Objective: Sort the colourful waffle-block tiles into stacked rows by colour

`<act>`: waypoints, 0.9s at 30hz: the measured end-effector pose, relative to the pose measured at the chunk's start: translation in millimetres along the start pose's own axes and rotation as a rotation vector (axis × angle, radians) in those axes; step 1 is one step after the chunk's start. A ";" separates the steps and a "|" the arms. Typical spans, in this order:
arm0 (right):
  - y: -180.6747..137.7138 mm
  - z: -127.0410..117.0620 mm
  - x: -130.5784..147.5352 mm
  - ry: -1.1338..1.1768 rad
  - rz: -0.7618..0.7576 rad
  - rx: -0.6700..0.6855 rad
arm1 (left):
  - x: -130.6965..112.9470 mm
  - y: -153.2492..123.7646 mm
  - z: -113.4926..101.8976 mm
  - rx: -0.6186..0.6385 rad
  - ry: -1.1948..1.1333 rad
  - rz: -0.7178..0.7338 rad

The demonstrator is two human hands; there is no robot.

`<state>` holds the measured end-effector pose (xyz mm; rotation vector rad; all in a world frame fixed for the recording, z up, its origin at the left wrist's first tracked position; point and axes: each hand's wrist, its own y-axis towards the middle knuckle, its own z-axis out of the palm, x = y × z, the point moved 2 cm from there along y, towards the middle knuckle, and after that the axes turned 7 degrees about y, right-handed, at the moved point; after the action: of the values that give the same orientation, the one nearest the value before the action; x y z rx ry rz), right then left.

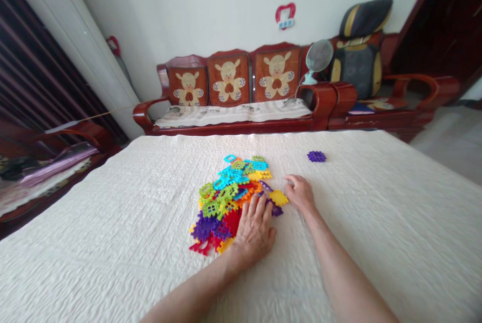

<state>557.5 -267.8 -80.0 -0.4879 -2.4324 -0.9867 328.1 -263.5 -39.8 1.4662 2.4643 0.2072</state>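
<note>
A heap of flat plastic interlocking tiles (231, 177) in blue, green, orange, yellow, red and purple lies mid-table, several with window-like openings. My left hand (256, 225) rests on the heap's near right side, palm down, fingers stretched out over red and purple tiles. Just right of the heap is my right hand (300, 192), its fingers curled toward a yellow tile (278, 197). Whether those fingertips hold anything is hidden. A single purple tile (317, 156) lies apart, beyond my right hand.
A cream quilted cloth (113, 222) covers the table. Behind its far edge stands a wooden sofa (229, 129) with bear-patterned cushions (229, 79). A small fan (319, 56) and a chair with a massage pad (357, 69) are at the right. A dark curtain (48, 51) hangs at the left.
</note>
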 end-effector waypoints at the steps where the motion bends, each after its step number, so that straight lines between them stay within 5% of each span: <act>1: -0.1 0.0 -0.3 0.002 0.000 -0.001 | 4.5 2.6 0.1 -0.005 0.002 -0.002; 15: -0.2 0.3 -0.9 0.011 0.001 -0.009 | 38.1 53.3 -0.2 -0.106 -0.031 -0.091; 21: 1.1 -0.3 -1.7 -0.013 -0.001 0.008 | 54.2 52.7 -36.7 -0.210 -0.177 0.022; 23: 1.6 0.3 -2.9 -0.018 0.002 0.006 | 74.4 43.9 -54.4 -0.217 -0.158 -0.043; 27: 2.3 1.7 -4.7 -0.018 0.004 -0.013 | 129.6 19.2 -73.2 -0.074 0.037 -0.434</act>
<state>562.1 -265.7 -82.4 -0.5084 -2.4415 -1.0006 263.6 -139.6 15.1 0.8755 2.6963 0.2339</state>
